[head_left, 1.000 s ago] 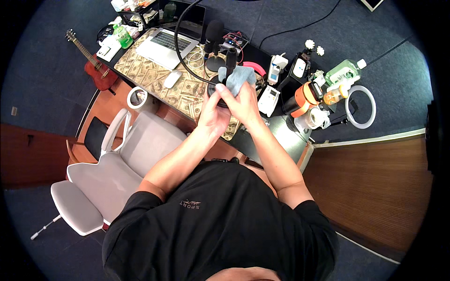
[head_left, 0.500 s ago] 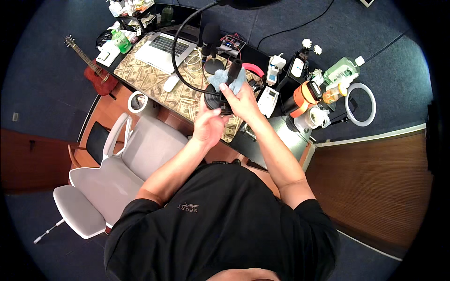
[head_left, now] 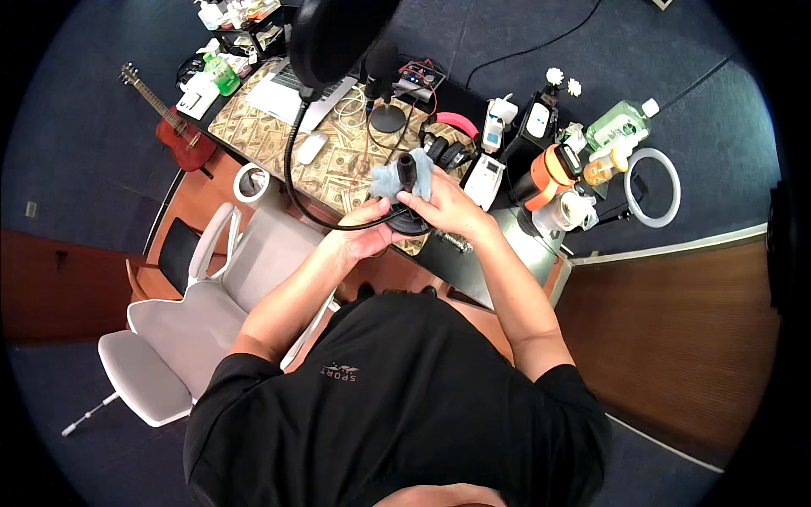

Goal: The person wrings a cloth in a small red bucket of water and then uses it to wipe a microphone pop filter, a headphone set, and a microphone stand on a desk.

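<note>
My left hand (head_left: 363,238) grips the left edge of a small black stand with a round base (head_left: 410,224); the thumb lies on top. Closed round the stand from the right, my right hand (head_left: 454,208) presses a light blue cloth (head_left: 389,181) against it. The cloth wraps behind a short black upright (head_left: 407,171). From the stand a black gooseneck (head_left: 291,169) curves left and up to a round black pop filter (head_left: 338,38), which hangs above the laptop (head_left: 279,100). My fingers under the base are mostly hidden.
The desk mat (head_left: 346,156) has a banknote print. On it are a white mouse (head_left: 312,149), a microphone on a round base (head_left: 388,119) and black headphones (head_left: 448,153). At the right stand an orange-and-black jug (head_left: 545,177) and a clear bottle (head_left: 621,127). A grey chair (head_left: 270,245) is at my left.
The stand has turned and moved slightly nearer to me. Its gooseneck has swung left, bringing the pop filter down over the laptop. The headphones show more.
</note>
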